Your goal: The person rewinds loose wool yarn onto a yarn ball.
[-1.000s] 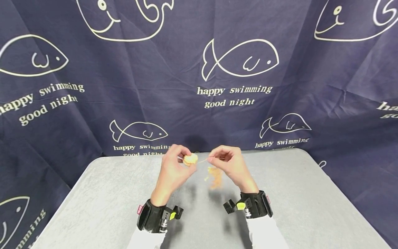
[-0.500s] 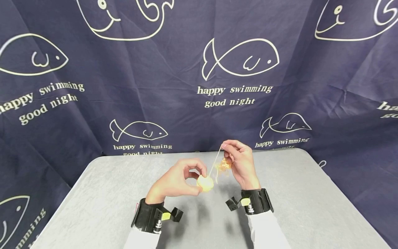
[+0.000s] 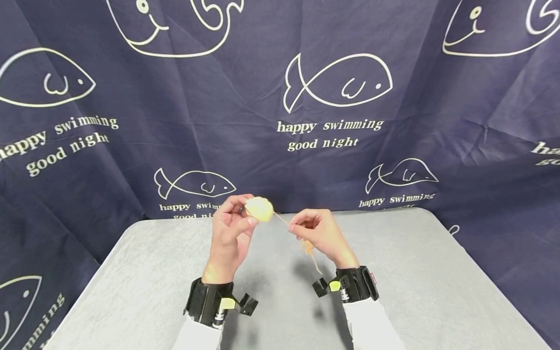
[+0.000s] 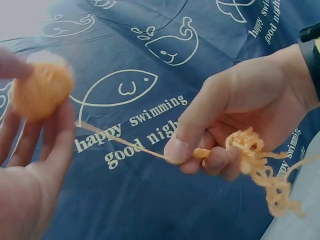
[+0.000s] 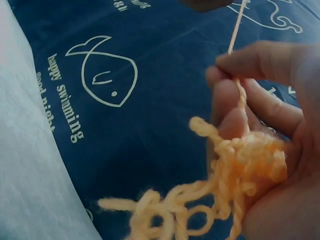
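Yarn ball held above the grey surface (image 3: 144,272)

Left hand (image 3: 228,233) fingers pinch the yarn ball (image 3: 259,208); right hand (image 3: 321,233) fingers pinch its taut strand (image 3: 282,219).

A grey table (image 3: 131,272) with rounded corners stands before a dark navy cloth backdrop (image 3: 245,87) that fills the whole rear of the scene. The creased fabric is printed with white outline fish and whales (image 3: 337,82) and the repeated words "happy swimming good night" (image 3: 328,134). Lighting is even and soft.
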Tool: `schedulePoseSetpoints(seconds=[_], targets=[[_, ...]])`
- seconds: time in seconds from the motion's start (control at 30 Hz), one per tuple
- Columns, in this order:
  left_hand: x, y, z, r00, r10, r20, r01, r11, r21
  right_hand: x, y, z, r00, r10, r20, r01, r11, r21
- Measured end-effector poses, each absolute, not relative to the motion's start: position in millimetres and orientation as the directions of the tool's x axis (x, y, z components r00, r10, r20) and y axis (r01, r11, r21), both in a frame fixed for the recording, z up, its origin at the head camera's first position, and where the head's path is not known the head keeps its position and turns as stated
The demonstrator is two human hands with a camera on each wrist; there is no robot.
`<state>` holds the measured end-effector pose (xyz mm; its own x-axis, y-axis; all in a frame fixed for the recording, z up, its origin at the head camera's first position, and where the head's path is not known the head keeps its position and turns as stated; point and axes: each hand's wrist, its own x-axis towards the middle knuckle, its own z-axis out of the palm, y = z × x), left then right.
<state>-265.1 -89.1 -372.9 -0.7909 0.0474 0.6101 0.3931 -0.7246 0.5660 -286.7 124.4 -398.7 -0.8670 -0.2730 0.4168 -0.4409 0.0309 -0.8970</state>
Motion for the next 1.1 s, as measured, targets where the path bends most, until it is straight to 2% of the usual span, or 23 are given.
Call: schedulePoseSetpoints(seconds=[0.13,0.23,0.33,0.43,0.57,0.67,0.77,0.87,1.0,1.1], targets=[[-268,-90,-370,-0.854,-0.149,0.498,0.433,-0.735,0.522,-283,122,-396,-0.825,-0.355,0.44,-0.498,0.09,-0.862],[-271,-90,-369,-0.842,-0.305,0.445,0.524,-0.659,0.54,-279,119,-394,-0.804,-0.389,0.45,-0.53,0.125,-0.839],[-274,-92,-372,-0.781,-0.421,0.461,0.623,-0.475,0.621,-276,117,-392,-0.779,-0.42,0.465,-0.563,0.145,-0.813],[-276,-95,-376,-0.709,-0.418,0.568,0.673,-0.159,0.722,-272,119,-389,-0.749,-0.449,0.487,-0.588,0.115,-0.8],[-277,-101,-383,-0.661,-0.227,0.715,0.68,0.221,0.699,-268,124,-382,-0.734,-0.426,0.529,-0.6,0.039,-0.799],[-275,-103,-385,-0.702,-0.03,0.711,0.663,0.337,0.669,-265,129,-376,-0.74,-0.342,0.579,-0.608,-0.024,-0.793],[-273,-104,-385,-0.761,0.185,0.622,0.639,0.377,0.67,-263,132,-372,-0.745,-0.244,0.62,-0.607,-0.136,-0.783],[-270,-104,-384,-0.767,0.387,0.512,0.64,0.39,0.662,-263,133,-370,-0.75,-0.157,0.642,-0.583,-0.3,-0.755],[-264,-103,-380,-0.718,0.584,0.38,0.643,0.346,0.683,-266,135,-370,-0.774,-0.05,0.632,-0.527,-0.503,-0.685],[-260,-102,-377,-0.649,0.69,0.322,0.638,0.262,0.725,-269,137,-371,-0.792,0.004,0.61,-0.487,-0.607,-0.628]])
